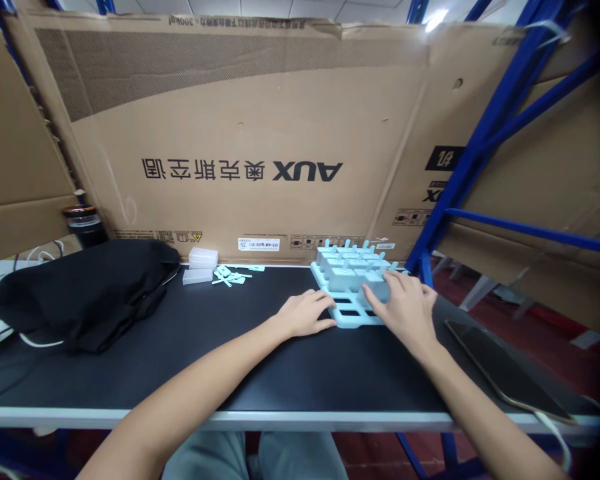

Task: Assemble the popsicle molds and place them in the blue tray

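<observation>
Left hand (305,313) flat, steadying pale-blue mould tray (353,283) | right hand (403,303) spread over its filled slots

Two bare forearms are showing from the lower edge of the frame, one from the lower left and one from the lower right, with no sleeves, cuffs or gloves covering them. The left hand (304,313) is wearing no ring, watch or band that can be made out, and the right hand (404,307) is looking just as plain. Its fingers (380,308) are showing uncovered. At the bottom centre of the frame, the person's legs are showing in grey-green trousers.
</observation>
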{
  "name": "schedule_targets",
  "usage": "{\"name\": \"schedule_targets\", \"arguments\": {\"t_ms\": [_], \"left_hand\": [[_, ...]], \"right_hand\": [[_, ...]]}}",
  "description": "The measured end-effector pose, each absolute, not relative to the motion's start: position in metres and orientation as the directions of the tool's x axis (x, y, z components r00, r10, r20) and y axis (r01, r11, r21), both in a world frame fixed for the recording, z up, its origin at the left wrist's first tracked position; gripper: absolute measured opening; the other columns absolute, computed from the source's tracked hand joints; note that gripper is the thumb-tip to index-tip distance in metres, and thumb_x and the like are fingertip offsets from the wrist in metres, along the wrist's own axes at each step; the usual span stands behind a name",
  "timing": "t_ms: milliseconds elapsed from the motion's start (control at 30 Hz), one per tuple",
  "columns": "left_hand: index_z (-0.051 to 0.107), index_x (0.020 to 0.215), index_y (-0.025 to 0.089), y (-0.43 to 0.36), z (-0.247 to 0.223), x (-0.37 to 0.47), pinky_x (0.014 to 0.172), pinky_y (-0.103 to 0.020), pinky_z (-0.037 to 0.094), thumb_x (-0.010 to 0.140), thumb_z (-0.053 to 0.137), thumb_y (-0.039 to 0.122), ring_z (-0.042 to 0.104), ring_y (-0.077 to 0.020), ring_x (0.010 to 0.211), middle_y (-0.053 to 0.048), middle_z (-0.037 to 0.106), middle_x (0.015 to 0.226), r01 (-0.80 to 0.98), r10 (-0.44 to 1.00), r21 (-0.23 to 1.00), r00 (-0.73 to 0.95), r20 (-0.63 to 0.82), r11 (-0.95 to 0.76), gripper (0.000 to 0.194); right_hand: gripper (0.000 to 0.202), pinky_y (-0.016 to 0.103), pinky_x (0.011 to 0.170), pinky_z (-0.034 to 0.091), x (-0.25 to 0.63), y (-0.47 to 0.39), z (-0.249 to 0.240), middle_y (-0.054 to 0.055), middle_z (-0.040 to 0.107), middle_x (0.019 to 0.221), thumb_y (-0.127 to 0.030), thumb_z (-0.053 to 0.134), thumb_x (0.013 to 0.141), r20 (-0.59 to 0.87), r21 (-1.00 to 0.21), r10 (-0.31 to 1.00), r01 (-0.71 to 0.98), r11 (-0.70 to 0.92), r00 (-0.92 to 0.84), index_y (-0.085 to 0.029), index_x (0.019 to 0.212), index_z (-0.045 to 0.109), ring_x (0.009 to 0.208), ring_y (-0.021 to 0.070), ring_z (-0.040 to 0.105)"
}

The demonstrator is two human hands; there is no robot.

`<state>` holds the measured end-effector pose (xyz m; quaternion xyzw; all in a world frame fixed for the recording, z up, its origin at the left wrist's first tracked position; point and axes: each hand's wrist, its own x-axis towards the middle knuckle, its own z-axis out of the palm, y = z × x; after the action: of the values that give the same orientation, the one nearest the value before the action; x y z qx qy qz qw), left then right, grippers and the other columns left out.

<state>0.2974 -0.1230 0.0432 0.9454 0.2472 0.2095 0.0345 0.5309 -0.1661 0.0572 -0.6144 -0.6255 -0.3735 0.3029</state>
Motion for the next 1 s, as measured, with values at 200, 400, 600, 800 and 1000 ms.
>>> {"name": "schedule_targets", "arguments": {"t_ms": [200,400,600,800,1000], "left_hand": [[0.050,0.115,0.026,-0.123,0.042,0.297,0.086,-0.033,0.050,0.089,0.047,0.049,0.053,-0.0197,0.107,-0.002,0.055,0.121,0.446,0.473,0.164,0.791,0.388,-0.880,0.035],[0.053,0.114,0.026,-0.121,0.037,0.301,0.086,-0.035,0.049,0.088,0.049,0.046,0.053,-0.0212,0.108,-0.003,0.057,0.120,0.419,0.471,0.216,0.783,0.406,-0.882,0.033],[0.056,0.113,0.024,-0.116,0.046,0.253,0.097,-0.038,0.041,0.088,0.049,0.040,0.049,-0.0226,0.113,-0.006,0.056,0.121,0.465,0.492,0.187,0.715,0.496,-0.865,0.031],[0.059,0.105,0.018,-0.092,0.061,0.116,0.093,-0.042,0.040,0.088,0.043,0.034,0.049,-0.0283,0.104,-0.012,0.056,0.106,0.905,0.794,0.115,0.291,0.534,-0.410,0.028],[0.057,0.110,0.017,-0.084,0.051,0.041,0.091,-0.045,0.039,0.085,0.046,0.038,0.044,-0.0344,0.114,-0.015,0.052,0.124,0.996,0.914,0.057,0.041,0.403,-0.070,0.035]], "right_hand": [[0.041,0.045,0.088,0.024,0.530,-0.167,0.052,0.017,0.060,0.112,-0.045,0.045,0.087,0.814,0.106,0.579,0.992,-0.068,-0.047,-0.012,0.107,0.059,0.104,0.0306,0.046],[0.039,0.052,0.090,0.022,0.518,-0.171,0.051,0.015,0.057,0.118,-0.042,0.037,0.091,0.787,0.111,0.617,0.982,-0.156,0.009,-0.016,0.107,0.060,0.113,0.0332,0.037],[0.047,0.055,0.087,0.028,0.508,-0.182,0.060,0.021,0.050,0.123,-0.046,0.039,0.089,0.789,0.073,0.611,0.980,-0.186,0.057,-0.012,0.120,0.053,0.114,0.0368,0.036],[0.042,0.047,0.090,0.035,0.434,-0.156,0.084,0.017,0.052,0.117,-0.039,0.039,0.090,0.715,0.128,0.667,0.977,0.168,-0.208,-0.013,0.119,0.055,0.108,0.0310,0.042],[0.041,0.037,0.092,0.039,0.334,-0.056,0.072,0.013,0.050,0.130,-0.024,0.038,0.090,0.342,0.059,0.796,0.857,0.512,-0.500,-0.014,0.128,0.051,0.114,0.0257,0.041]]}}
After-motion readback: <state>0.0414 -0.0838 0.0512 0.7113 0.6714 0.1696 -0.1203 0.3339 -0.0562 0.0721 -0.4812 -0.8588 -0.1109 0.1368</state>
